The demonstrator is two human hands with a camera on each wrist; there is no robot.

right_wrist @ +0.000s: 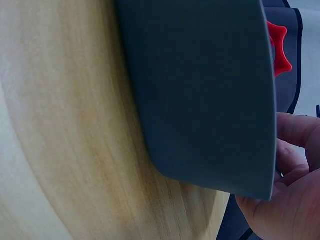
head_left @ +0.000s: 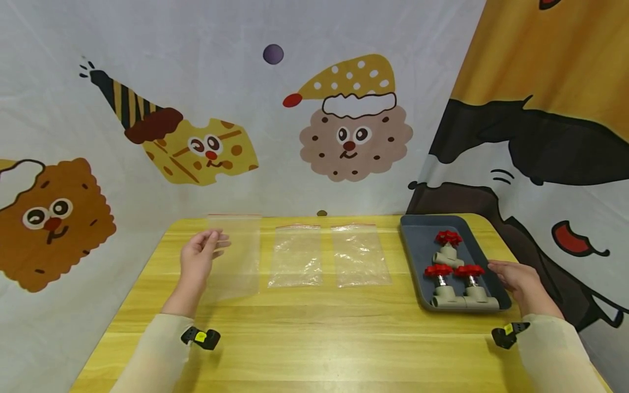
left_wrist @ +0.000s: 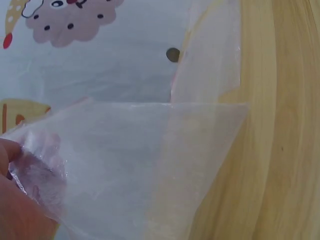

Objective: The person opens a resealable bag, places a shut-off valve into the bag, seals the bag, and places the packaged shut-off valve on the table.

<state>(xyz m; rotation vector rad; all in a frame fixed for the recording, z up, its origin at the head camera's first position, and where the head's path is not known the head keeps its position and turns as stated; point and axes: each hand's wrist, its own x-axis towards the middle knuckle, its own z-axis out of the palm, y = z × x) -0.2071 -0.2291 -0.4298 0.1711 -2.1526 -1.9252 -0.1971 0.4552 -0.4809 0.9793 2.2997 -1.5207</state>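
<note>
In the head view my left hand (head_left: 199, 256) is at the left side of a large clear plastic bag (head_left: 236, 262). In the left wrist view my fingers (left_wrist: 9, 155) pinch that bag's edge, and its film (left_wrist: 115, 160) spreads out from them. My right hand (head_left: 518, 278) is beside the long right side of a grey tray (head_left: 413, 262), its loosely bent fingers (right_wrist: 295, 130) right at the rim. Inside the tray sit beige pipe valves with red handwheels: one valve (head_left: 447, 254) behind, two valves (head_left: 444, 295) in front.
Two smaller clear zip bags, a middle bag (head_left: 295, 256) and a right-hand bag (head_left: 361, 254), lie flat between the large bag and the tray. A wooden table (head_left: 314, 338) supports everything. Behind its far edge hangs a cartoon-printed cloth (head_left: 275, 136).
</note>
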